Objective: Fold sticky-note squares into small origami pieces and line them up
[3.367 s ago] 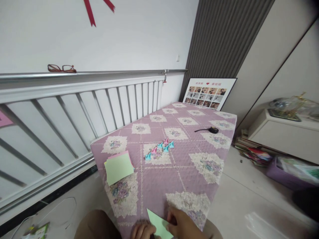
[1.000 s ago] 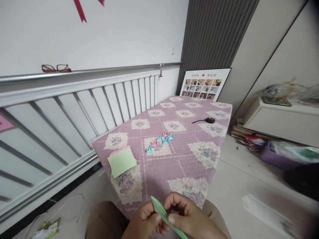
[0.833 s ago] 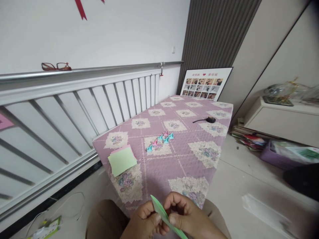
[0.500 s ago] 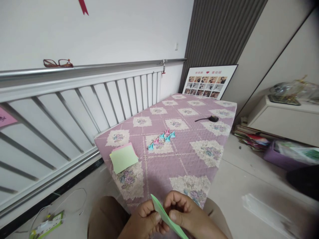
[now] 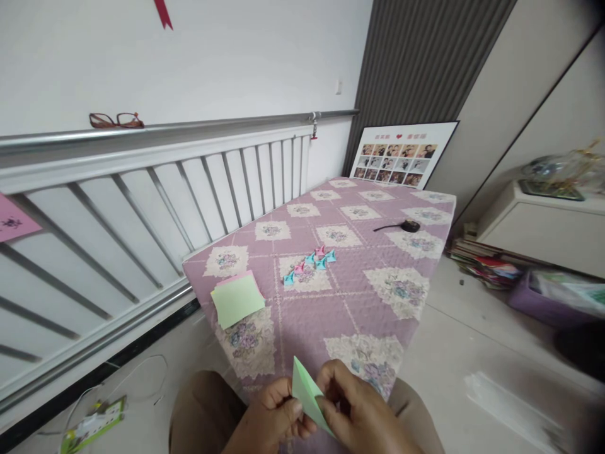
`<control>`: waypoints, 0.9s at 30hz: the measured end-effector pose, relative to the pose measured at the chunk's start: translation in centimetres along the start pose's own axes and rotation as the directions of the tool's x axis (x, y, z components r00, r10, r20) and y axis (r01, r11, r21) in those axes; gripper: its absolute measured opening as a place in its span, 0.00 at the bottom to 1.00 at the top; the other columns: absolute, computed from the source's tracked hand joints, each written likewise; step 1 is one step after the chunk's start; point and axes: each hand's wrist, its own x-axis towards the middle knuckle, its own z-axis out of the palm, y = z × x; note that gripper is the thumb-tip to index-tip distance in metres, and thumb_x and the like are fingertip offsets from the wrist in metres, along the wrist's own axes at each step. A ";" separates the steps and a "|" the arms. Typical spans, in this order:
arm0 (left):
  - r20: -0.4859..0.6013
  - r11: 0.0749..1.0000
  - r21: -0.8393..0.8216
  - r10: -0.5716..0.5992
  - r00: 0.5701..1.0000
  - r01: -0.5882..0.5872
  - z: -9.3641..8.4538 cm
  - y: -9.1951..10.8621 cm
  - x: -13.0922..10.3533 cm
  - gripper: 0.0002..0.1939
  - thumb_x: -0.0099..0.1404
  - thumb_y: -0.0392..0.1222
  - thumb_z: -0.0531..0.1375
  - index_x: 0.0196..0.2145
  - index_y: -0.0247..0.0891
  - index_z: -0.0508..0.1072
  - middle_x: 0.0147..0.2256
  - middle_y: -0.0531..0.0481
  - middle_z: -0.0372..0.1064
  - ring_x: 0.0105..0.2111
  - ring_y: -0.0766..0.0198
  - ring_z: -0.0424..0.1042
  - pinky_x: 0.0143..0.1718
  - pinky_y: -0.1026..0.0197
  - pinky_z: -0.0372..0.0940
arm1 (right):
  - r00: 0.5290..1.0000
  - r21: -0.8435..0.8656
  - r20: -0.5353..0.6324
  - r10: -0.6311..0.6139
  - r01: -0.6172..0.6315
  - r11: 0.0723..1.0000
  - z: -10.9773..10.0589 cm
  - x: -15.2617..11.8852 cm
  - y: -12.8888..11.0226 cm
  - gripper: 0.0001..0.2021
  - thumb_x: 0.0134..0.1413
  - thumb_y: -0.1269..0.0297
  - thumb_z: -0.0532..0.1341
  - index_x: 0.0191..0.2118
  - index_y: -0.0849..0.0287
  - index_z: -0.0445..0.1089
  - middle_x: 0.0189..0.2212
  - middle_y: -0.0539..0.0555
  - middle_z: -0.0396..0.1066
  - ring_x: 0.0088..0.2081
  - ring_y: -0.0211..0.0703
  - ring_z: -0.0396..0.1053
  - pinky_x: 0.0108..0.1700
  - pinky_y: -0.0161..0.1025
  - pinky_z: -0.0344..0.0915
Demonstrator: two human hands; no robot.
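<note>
Spreading under and beyond the paper stack [image 5: 239, 299], the desk [image 5: 309, 318] is covered in mauve cloth with pale floral patches. Photo board [image 5: 397, 157], white with a dark edge, rows of small pictures: past the desk's far end, well beyond the stack and to its right. Left hand [image 5: 274, 413]: right of the stack and nearer the wearer, thumb and fingers pinching the left side of the green paper [image 5: 306, 398]. Right hand [image 5: 354, 407]: farther right of the stack, fingers bent, pinching the paper's right side. Stack: pale green sheet uppermost, pink and yellow edges showing.

Green paper: light green, folded, flat outer face, brighter green strip along the fold; lower end partly hidden by fingers. Sharp tip points away from the wearer; long axis slants from there down to the right. Held between both hands, right of the stack and nearer the wearer.

Black tape measure [image 5: 410, 226]: well right of the stack and farther off. Six small folded pieces [image 5: 321, 264], four blue, two pink: right of the stack, slightly beyond.
</note>
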 end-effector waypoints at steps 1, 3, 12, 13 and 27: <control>0.001 1.000 0.001 -0.005 1.000 0.005 -0.1 -0.1 0.0 0.16 0.59 0.50 0.64 0.37 0.34 0.73 0.28 0.50 0.72 0.28 0.68 0.69 0.32 0.65 0.60 | 1.000 -0.027 0.019 -0.021 0.022 0.999 0.1 -0.2 0.2 0.06 0.49 0.73 0.55 0.29 0.55 0.57 0.23 0.45 0.65 0.25 0.34 0.64 0.28 0.30 0.58; 0.014 1.000 0.008 -0.016 1.000 0.016 -0.3 -0.1 -0.1 0.16 0.59 0.51 0.64 0.37 0.34 0.73 0.28 0.49 0.72 0.28 0.68 0.69 0.32 0.65 0.60 | 0.996 -0.056 0.039 -0.081 0.083 0.995 0.2 -0.4 0.7 0.06 0.50 0.74 0.53 0.30 0.55 0.56 0.24 0.45 0.65 0.25 0.33 0.63 0.27 0.29 0.57; 0.039 0.994 -0.063 -0.088 0.995 0.090 -0.3 -0.2 -0.5 0.17 0.58 0.50 0.64 0.37 0.33 0.71 0.26 0.50 0.70 0.25 0.69 0.68 0.29 0.67 0.59 | 0.958 0.071 0.236 -0.164 0.151 0.986 -0.7 -0.2 -0.3 0.09 0.55 0.72 0.53 0.36 0.54 0.68 0.33 0.50 0.70 0.36 0.37 0.68 0.38 0.31 0.62; 0.032 0.994 -0.057 -0.095 0.995 0.097 -0.4 -0.5 -0.3 0.17 0.58 0.51 0.63 0.38 0.33 0.70 0.25 0.51 0.69 0.24 0.69 0.67 0.27 0.67 0.59 | 0.955 0.112 0.271 -0.124 0.097 0.989 -0.8 -0.1 -0.4 0.08 0.55 0.72 0.53 0.36 0.54 0.68 0.33 0.49 0.71 0.36 0.37 0.68 0.39 0.31 0.62; 0.304 0.157 0.923 0.260 0.916 -0.351 0.3 2.9 0.2 0.33 0.57 0.25 0.48 0.59 0.45 0.58 0.59 0.44 0.54 0.57 0.54 0.58 0.56 0.53 0.57 | 0.993 -0.233 0.113 0.030 -0.003 0.972 2.0 -0.5 3.6 0.08 0.45 0.73 0.52 0.29 0.57 0.67 0.26 0.49 0.72 0.27 0.38 0.67 0.30 0.32 0.57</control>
